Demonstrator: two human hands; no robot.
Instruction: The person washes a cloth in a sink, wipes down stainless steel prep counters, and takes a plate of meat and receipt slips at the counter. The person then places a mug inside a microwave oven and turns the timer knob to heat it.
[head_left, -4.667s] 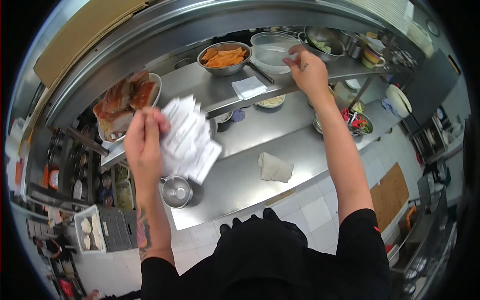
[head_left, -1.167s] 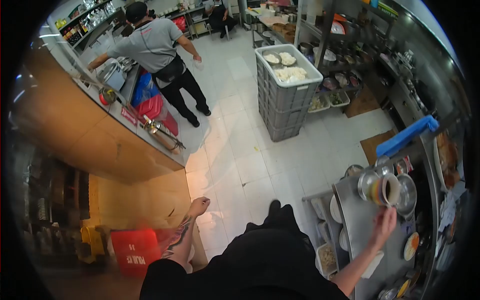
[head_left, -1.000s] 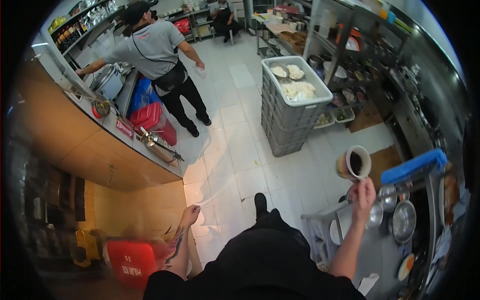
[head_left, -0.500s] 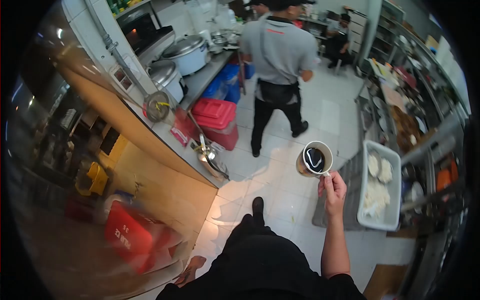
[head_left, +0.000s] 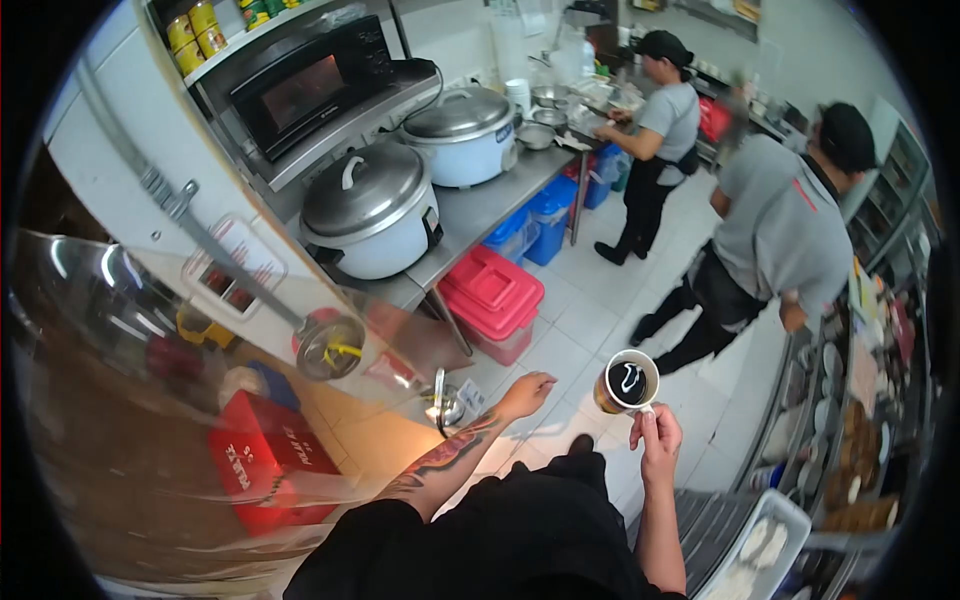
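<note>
My right hand (head_left: 657, 445) is closed on the handle of a mug (head_left: 603, 392) of dark liquid, probably coffee. Held upright at chest height over the floor, the mug is pale inside, with a printed outer side. Light reflects off the dark liquid (head_left: 626, 383). My left hand (head_left: 527, 394) is stretched forward, left of the mug and apart from it. Its fingers are loosely bent and nothing shows in them. Below my left hand stands a shiny metal object (head_left: 448, 408) near the floor, its kind unclear.
Two people in grey shirts are ahead: one (head_left: 665, 130) works at the steel counter (head_left: 470, 222), another (head_left: 780, 220) stands nearer, right. Two rice cookers (head_left: 370, 215) and a toaster oven (head_left: 310, 95) line the left. A pink bin (head_left: 490, 300) sits below. A white tub (head_left: 790, 520) lies lower right.
My view has turned left and moved forward, so the rice cookers look larger. My left hand has swung up and forward. The mug stays in my right hand.
</note>
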